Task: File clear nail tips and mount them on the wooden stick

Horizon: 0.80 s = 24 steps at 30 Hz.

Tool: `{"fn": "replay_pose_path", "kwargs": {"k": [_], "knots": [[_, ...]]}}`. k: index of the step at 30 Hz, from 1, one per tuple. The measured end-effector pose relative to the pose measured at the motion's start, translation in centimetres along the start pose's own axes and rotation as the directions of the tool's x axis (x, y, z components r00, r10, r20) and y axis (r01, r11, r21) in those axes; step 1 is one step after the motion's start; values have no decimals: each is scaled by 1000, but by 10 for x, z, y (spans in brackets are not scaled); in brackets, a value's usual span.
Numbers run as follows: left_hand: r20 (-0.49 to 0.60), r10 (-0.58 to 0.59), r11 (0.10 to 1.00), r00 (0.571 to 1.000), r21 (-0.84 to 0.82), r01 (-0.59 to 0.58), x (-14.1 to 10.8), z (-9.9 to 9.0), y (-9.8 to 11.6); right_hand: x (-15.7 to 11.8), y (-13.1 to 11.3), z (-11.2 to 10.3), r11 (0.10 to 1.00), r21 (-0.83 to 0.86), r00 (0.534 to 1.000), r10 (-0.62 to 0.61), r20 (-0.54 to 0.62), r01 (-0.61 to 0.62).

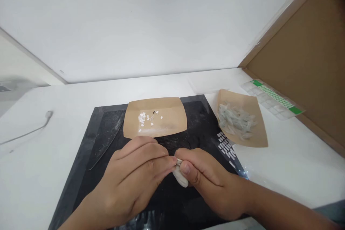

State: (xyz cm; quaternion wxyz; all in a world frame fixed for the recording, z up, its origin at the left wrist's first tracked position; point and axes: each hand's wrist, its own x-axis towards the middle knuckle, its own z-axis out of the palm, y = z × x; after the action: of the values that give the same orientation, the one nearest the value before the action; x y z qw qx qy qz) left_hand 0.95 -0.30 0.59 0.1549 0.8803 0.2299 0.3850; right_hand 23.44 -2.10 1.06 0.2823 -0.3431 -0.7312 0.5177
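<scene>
Left hand [136,178], right hand [211,179], both grips pinching a whitish lump [180,176], brown tray [175,115] beyond, black mat [195,129] beneath

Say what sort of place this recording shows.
Probably an indoor workstation for small handwork: there is a black mat on a white table, plus a brown tray with small white pieces in it.

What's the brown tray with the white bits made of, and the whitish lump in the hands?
The brown tray looks like matte cardboard or stiff paper: thin, plain, with upturned sides. The whitish lump looks smooth and dull, maybe clay or soft plastic, but the right hand partly covers it, so I'm unsure.
</scene>
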Motion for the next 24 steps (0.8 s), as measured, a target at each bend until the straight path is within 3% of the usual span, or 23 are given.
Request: {"fn": "replay_pose_path", "kwargs": {"k": [5,9,12,18,24], "knots": [[10,-2,1000,1000,7,1,-6,1,-1,0,3,1,994,-109,1000,-16,-24,14],[-25,0,1000,1000,-9,0,-1,2,0,2,13,3,962,-214,980,-189,-70,170],[-116,-32,998,993,-63,24,5,7,3,2,20,4,888,-384,940,-319,-118,253],[-206,-169,979,964,-151,140,8,16,6,3,23,3,808,-539,905,-385,-179,238],[-177,-302,929,937,-273,248,8,14,8,4,26,3,750,-623,887,-420,-190,222]]}}
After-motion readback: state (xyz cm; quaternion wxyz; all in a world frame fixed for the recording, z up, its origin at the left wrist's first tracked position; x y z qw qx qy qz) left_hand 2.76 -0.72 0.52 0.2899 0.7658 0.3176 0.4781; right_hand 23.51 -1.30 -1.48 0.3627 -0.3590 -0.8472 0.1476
